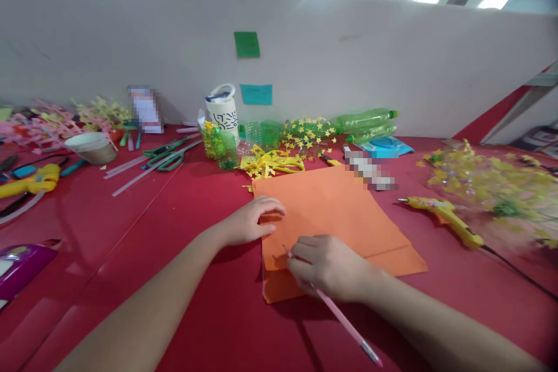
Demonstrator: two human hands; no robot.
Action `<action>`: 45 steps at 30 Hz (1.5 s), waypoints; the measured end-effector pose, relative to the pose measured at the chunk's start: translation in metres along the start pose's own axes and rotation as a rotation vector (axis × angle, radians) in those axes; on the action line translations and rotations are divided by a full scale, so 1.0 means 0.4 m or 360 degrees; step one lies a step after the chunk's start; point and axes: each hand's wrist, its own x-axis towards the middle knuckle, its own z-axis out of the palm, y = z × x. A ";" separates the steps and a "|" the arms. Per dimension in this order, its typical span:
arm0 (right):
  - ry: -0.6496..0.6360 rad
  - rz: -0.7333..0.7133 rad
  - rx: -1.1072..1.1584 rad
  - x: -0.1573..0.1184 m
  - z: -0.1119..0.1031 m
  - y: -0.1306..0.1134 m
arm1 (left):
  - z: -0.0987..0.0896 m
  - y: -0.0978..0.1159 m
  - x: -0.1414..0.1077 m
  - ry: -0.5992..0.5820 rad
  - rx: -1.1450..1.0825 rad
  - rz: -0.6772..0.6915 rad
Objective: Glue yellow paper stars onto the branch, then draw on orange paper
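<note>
Sheets of orange paper [326, 209] lie stacked, slightly out of line, on the red table in front of me. My right hand [325, 267] grips a pink pencil [344, 319], its tip close to the upper sheet near the left edge and its eraser end pointing back toward me. At the paper's left edge rests my left hand [257, 221], fingers curved and apart, the fingertips on the sheet and nothing held in them.
A yellow glue gun [449, 215] with a black cord lies to the right. Behind the paper are yellow star cutouts [307, 133], green plastic bottles [370, 122] and a white tumbler [222, 110]. Scissors [168, 157], a paper cup [91, 147] and a purple object [26, 264] are leftward.
</note>
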 end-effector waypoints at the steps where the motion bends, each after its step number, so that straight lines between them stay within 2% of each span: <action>1: -0.0012 -0.0017 0.0006 0.000 -0.003 -0.007 | 0.003 -0.002 0.001 0.0054 0.0031 -0.0017; 3: -0.0027 -0.0058 0.0015 0.000 -0.008 -0.018 | 0.010 -0.014 0.002 0.0230 0.0198 -0.0096; 6: -0.0018 -0.0089 -0.0025 0.000 -0.013 -0.021 | 0.021 -0.050 0.002 0.0541 0.0512 -0.0333; 10: 0.0019 -0.0076 -0.0082 0.000 -0.016 -0.010 | 0.025 -0.093 0.003 0.0699 0.0582 -0.0500; 16: -0.0016 -0.0061 -0.0065 0.003 -0.014 -0.008 | 0.015 -0.104 0.008 0.0891 0.0290 -0.0444; 21: 0.0010 -0.0042 -0.0012 0.009 -0.016 -0.015 | 0.021 -0.115 0.015 0.1031 -0.0236 -0.0414; 29: 0.0106 0.0015 0.0022 0.015 -0.018 -0.027 | 0.007 -0.118 0.009 0.0950 -0.0274 -0.0565; 32: 0.0215 0.0199 0.0053 0.012 -0.011 -0.015 | -0.005 -0.102 0.007 0.0888 -0.0252 -0.0583; 35: 0.0327 0.0500 0.0111 0.010 -0.007 0.010 | -0.013 -0.089 0.009 0.0790 -0.0258 -0.0576; 38: 0.0339 0.0788 0.0155 0.008 -0.008 0.040 | -0.017 -0.082 0.012 0.0655 -0.0309 -0.0565; 41: 0.0282 0.0889 0.0201 0.003 -0.008 0.064 | -0.020 -0.079 0.012 0.0604 -0.0326 -0.0586; 45: 0.0183 0.0955 0.0214 -0.004 0.001 0.077 | -0.018 -0.068 0.008 0.0645 -0.0267 -0.0602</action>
